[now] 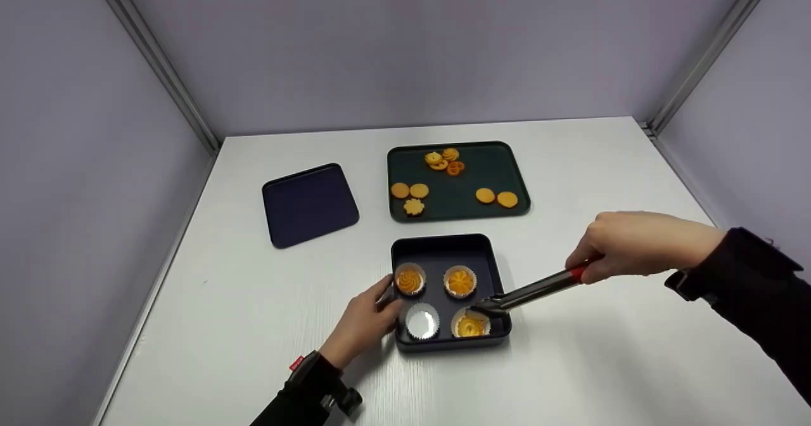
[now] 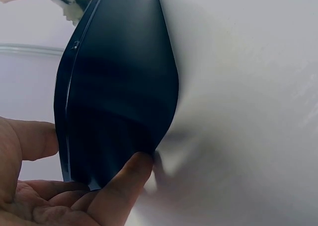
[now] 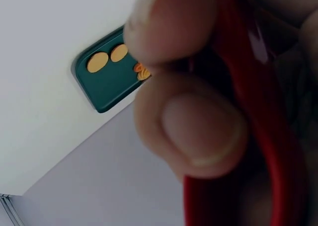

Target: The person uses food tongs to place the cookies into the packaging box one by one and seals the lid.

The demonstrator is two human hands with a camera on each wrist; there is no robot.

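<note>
My left hand (image 1: 361,324) holds the left side of a dark square baking pan (image 1: 437,251), with thumb and fingers on its rim and outer wall in the left wrist view. Red-handled metal tongs (image 1: 538,291) are gripped in my right hand (image 1: 624,245). Their tips reach over the pan's right wall to a yellow cookie (image 1: 471,327) in the front right paper cup; whether they touch it is unclear. Behind sit a swirled cookie (image 1: 410,281) and a flower-shaped cookie (image 1: 460,281), each in a cup. The front left cup (image 1: 422,322) shows a bare shiny bottom.
Beyond the pan lies a green tray (image 1: 453,194) with several cookies: a cluster at the back, round ones (image 1: 485,196) at right, others at front left. A dark blue tray (image 1: 310,207) stands left of it on the white table (image 1: 253,324). Walls enclose the table's back and sides.
</note>
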